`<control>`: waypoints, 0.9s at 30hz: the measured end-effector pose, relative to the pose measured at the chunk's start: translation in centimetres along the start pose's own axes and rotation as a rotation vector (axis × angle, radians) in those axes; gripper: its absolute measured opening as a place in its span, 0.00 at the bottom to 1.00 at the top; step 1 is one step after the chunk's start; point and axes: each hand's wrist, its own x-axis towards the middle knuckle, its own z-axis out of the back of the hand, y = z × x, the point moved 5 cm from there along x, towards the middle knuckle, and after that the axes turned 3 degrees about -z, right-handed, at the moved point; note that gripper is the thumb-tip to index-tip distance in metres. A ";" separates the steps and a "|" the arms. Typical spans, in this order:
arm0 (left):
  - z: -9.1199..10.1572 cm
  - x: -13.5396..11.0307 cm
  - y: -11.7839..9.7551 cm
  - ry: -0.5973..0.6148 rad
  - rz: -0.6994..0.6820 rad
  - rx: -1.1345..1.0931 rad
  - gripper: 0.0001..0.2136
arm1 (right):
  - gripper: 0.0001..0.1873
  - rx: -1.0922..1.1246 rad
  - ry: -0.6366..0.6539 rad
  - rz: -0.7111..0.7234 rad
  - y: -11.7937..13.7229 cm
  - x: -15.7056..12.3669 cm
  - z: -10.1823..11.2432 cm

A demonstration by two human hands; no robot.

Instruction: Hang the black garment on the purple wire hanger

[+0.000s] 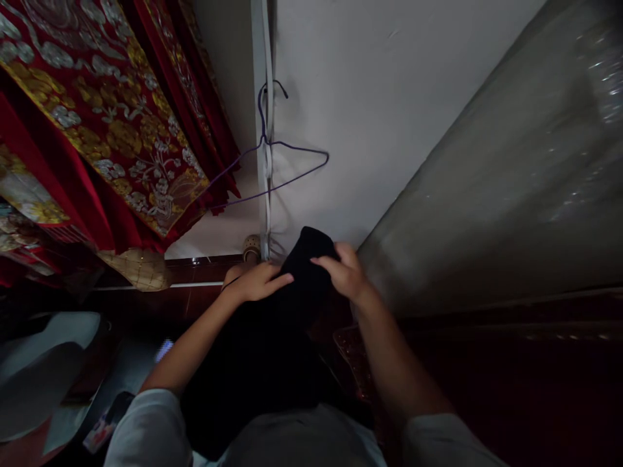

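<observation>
A black cloth garment [304, 279] hangs between my hands and falls down in front of my body. It is too dark to tell which kind of garment it is. My left hand [257, 282] is closed on its left edge, the thumb lying over the cloth. At the upper right edge my right hand [346, 269] pinches the garment, thumb in front and fingers behind. Above both hands, a thin purple wire hanger [296, 148] hangs with no garment on it, by a pale vertical strip at the wall.
Red cloth with gold and silver embroidery [141, 130] hangs at the upper left, overlapping the hanger's left end. A large plastic-covered panel [496, 194] leans on the right. A woven basket-like object [139, 269] sits below the red cloth. Pale chairs [53, 363] stand at the lower left.
</observation>
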 end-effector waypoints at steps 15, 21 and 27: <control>13.5 -6.2 2.6 -0.025 0.225 0.673 0.16 | 0.06 -0.251 -0.169 0.089 -4.8 16.5 -0.2; 14.3 -4.6 1.8 -0.286 0.147 0.597 0.11 | 0.19 -0.279 -0.278 0.122 -3.4 14.6 3.7; 13.2 -2.3 -2.5 -0.224 -0.101 0.665 0.09 | 0.16 -0.370 -0.371 0.130 -0.7 12.4 5.3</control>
